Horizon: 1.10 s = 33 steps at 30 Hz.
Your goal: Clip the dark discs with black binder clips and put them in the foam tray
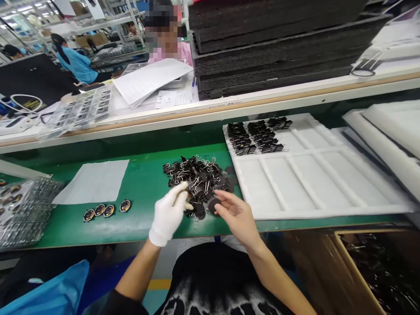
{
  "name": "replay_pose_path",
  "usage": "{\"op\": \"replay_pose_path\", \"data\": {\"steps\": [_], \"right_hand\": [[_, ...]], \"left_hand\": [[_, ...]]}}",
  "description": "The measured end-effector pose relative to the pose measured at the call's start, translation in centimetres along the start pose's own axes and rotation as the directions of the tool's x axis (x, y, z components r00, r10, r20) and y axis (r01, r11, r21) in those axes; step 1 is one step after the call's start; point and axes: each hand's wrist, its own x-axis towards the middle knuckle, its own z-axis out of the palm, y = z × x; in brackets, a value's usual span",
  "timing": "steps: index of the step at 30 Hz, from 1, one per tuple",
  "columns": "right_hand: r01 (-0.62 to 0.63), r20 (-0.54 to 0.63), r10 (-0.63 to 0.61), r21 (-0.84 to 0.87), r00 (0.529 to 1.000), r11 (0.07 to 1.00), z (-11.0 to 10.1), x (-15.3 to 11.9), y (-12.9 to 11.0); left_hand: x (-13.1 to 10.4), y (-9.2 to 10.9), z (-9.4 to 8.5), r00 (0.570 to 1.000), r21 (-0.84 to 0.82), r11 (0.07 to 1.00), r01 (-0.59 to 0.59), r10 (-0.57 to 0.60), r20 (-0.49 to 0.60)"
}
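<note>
At the frame's centre, a flat, round, dark disc (213,204) is pinched by the fingers of the bare right hand (239,216), beside piled black-and-silver binder clips (197,173); whether anything is gripped by the white-gloved left hand (169,215) cannot be told.

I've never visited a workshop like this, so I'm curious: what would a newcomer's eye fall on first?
Probably the jumbled heap of black clips with shiny wire handles, mid-bench on the green tabletop, at the fingertips of the white-gloved left hand and bare right hand. Next might be the big white tray to its right, with clips grouped in its far left corner, and the tall black stack beyond the bench.
</note>
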Motion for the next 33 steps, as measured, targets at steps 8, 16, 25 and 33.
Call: {"op": "replay_pose_path", "data": {"steps": [8,16,25,33], "right_hand": [[0.567,0.021,-0.625,-0.447,0.780,0.692,-1.9,-2.4,0.9],[0.695,0.423,-0.582,-0.606,0.694,0.388,-3.6,-4.2,2.1],[0.162,-0.067,-0.195,-0.334,0.979,0.929,-2.4,-5.0,2.4],[-0.152,-0.153,0.161,0.071,0.975,0.986,-3.4,-4.5,2.5]], "left_hand": [[-1.8,3.2,4.9,0.926,-0.215,0.974,0.075,0.012,0.377],[-3.5,2.3,4.8,0.871,-0.306,0.937,0.170,0.002,0.492],[-3.8,3.2,5.5,0.848,-0.192,0.972,0.137,-0.015,0.529],[-1.2,2.7,5.5,0.811,0.268,0.795,-0.545,0.417,0.411]]}}
